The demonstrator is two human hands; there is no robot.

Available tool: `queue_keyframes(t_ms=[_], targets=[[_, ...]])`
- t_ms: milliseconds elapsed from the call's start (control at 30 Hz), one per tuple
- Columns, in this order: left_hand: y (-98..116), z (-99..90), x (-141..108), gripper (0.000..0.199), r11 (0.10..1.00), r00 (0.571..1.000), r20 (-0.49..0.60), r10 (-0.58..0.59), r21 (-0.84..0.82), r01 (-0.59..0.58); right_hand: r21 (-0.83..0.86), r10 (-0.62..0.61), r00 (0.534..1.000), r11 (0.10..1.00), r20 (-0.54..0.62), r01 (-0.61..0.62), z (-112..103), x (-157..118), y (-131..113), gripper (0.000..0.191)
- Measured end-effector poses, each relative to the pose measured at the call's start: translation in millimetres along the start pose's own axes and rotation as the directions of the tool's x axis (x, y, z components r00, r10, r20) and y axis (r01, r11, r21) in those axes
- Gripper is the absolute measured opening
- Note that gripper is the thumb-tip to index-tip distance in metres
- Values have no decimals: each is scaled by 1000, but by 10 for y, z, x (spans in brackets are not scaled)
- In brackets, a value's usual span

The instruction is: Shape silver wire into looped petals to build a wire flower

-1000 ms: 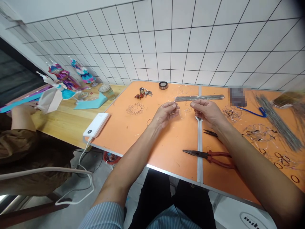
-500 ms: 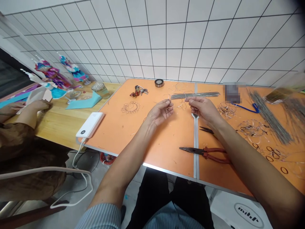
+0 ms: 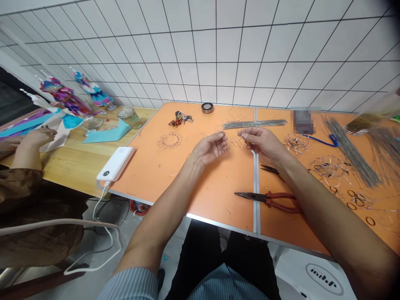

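The orange table's (image 3: pixel 218 225) near edge runs below both wrists, with open tabletop around the hands. A thin looped wire (image 3: pixel 236 143) spans the gap between the left hand (image 3: pixel 208 149) and right hand (image 3: pixel 262 143), pinched in the left fingertips (image 3: pixel 223 138). The right fingertips (image 3: pixel 242 132) are together; contact with the wire is unclear. Straight steel rods (image 3: pixel 254 123) lie just beyond the fingers, and red-handled pliers (image 3: pixel 268 200) lie below the right hand.
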State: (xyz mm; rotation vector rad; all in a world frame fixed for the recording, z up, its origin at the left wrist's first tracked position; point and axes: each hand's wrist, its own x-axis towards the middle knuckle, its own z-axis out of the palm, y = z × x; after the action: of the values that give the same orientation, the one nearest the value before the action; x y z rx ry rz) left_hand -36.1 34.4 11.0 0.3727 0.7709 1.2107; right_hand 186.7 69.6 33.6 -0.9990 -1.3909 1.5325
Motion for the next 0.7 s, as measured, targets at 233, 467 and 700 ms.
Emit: queue_keyframes(t_ms=[233,467,700], targets=[[21,0,-20,12,990,995,-15,102,103,-100,-53,5,999,999,-36,-7,-39,31,28,40],[15,6,-28,8,955,974,-26,224,204,-214,-49,-5,988,999,-154,-2,-114,61,51,33],[-12,-2,-27,20,875,917,1,398,300,-380,-53,10,981,998,-192,-21,-90,48,-5,35]])
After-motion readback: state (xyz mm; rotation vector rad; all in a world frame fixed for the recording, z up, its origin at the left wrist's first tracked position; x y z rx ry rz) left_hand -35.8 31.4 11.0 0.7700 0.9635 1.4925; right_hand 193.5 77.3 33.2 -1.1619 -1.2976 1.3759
